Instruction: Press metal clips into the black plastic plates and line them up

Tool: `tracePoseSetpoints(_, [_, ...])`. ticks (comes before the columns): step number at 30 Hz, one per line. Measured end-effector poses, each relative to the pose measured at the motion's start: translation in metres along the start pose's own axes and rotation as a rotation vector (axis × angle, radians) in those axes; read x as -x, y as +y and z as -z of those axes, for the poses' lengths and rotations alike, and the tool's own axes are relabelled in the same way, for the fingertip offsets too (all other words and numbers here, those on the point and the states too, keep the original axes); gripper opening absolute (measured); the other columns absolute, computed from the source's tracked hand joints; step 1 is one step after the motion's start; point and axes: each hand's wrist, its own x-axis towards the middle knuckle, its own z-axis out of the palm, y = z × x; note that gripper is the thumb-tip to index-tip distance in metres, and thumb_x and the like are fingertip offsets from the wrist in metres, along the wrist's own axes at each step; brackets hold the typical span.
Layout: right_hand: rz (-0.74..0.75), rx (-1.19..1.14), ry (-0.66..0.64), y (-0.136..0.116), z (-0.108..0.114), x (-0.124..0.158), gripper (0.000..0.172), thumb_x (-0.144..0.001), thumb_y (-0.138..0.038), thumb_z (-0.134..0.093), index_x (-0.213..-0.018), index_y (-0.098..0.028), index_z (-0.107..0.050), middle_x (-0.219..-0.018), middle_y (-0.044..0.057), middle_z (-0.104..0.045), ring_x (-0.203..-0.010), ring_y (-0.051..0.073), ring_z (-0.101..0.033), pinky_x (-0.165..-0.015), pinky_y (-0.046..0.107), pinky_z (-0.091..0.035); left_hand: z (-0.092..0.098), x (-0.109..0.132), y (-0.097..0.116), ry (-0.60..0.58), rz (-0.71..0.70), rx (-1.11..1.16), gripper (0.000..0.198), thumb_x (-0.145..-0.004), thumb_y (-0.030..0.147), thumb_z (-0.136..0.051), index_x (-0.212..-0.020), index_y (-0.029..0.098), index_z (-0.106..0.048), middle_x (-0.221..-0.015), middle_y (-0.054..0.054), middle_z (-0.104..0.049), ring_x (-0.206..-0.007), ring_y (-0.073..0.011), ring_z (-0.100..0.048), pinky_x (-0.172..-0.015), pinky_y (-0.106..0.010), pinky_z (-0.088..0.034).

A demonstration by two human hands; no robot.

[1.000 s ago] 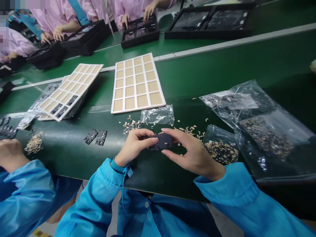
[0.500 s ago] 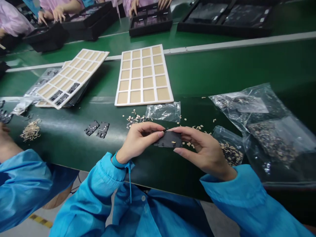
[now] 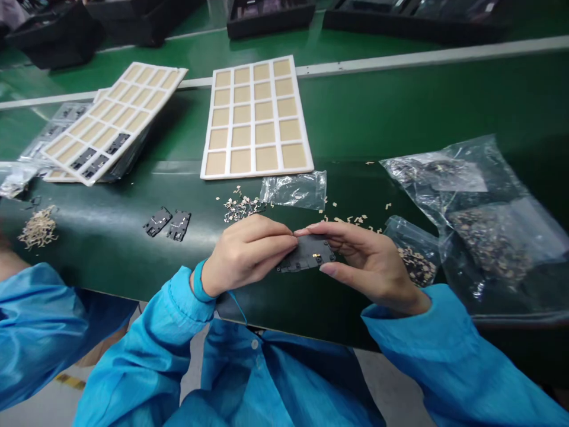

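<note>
A thin black plastic plate (image 3: pixel 304 254) with a small gold contact is held between my two hands above the green work surface. My left hand (image 3: pixel 253 252) pinches its left end, the fingertips pressed together at the upper edge. At the right end, my right hand (image 3: pixel 373 261) grips it with thumb below and fingers along the top. Just behind my hands lies a small pile of tiny beige and black pieces (image 3: pixel 242 207). Two similar black plates (image 3: pixel 168 223) rest on the surface left of my left hand.
A white-framed tray (image 3: pixel 255 118) with beige cells lies ahead; a second tray (image 3: pixel 111 121) tilts on a stack at left. Clear bags (image 3: pixel 493 237) of small parts lie at right. Beige strips (image 3: pixel 39 228) are heaped near a neighbour's blue sleeve (image 3: pixel 40 332). Black bins (image 3: pixel 271 21) stand beyond.
My view has tipped downward. My left fingers have closed in more over the plate's left end, and the plate is slightly tilted. My right hand keeps its grip.
</note>
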Motion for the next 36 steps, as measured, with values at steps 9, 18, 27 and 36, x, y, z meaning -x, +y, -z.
tracePoseSetpoints(9, [0.002,-0.036,-0.019,-0.003,-0.002,0.003,0.036,-0.082,-0.042,-0.072,-0.113,-0.026,-0.065,-0.113,0.006,-0.071,-0.102,0.021,-0.069,-0.09,0.033,-0.059,0.007,0.0,0.009,-0.096,-0.202,-0.123,0.019,-0.094,0.015,-0.046,-0.097,0.012,-0.064,-0.086,-0.01,-0.073,-0.077,-0.0163,-0.067,-0.068,-0.028,-0.055])
tracePoseSetpoints(18, [-0.015,-0.03,-0.016,-0.007,-0.004,0.005,0.033,-0.082,-0.041,-0.073,-0.111,-0.027,-0.066,-0.11,0.005,-0.072,-0.1,0.02,-0.069,-0.088,0.03,-0.059,0.008,0.0,0.015,-0.107,-0.348,-0.297,0.021,-0.09,0.012,-0.05,-0.086,0.014,-0.071,-0.083,-0.007,-0.073,-0.072,-0.0153,-0.068,-0.07,-0.027,-0.06])
tracePoseSetpoints(27, [0.047,-0.078,-0.035,-0.003,-0.003,0.006,0.035,-0.082,-0.025,-0.074,-0.116,-0.027,-0.066,-0.113,0.003,-0.071,-0.102,0.016,-0.068,-0.09,0.024,-0.057,0.005,0.001,0.018,-0.082,-0.379,-0.305,0.017,-0.089,0.009,-0.051,-0.089,0.004,-0.068,-0.081,-0.011,-0.074,-0.071,-0.0172,-0.069,-0.066,-0.03,-0.062])
tracePoseSetpoints(36, [0.046,-0.08,-0.042,-0.003,-0.003,0.006,0.034,-0.083,-0.024,-0.073,-0.116,-0.029,-0.066,-0.113,0.002,-0.071,-0.102,0.015,-0.068,-0.091,0.023,-0.056,0.006,0.0,0.02,-0.094,-0.382,-0.297,0.017,-0.088,0.009,-0.053,-0.089,0.002,-0.068,-0.08,-0.012,-0.074,-0.07,-0.0186,-0.069,-0.067,-0.031,-0.062])
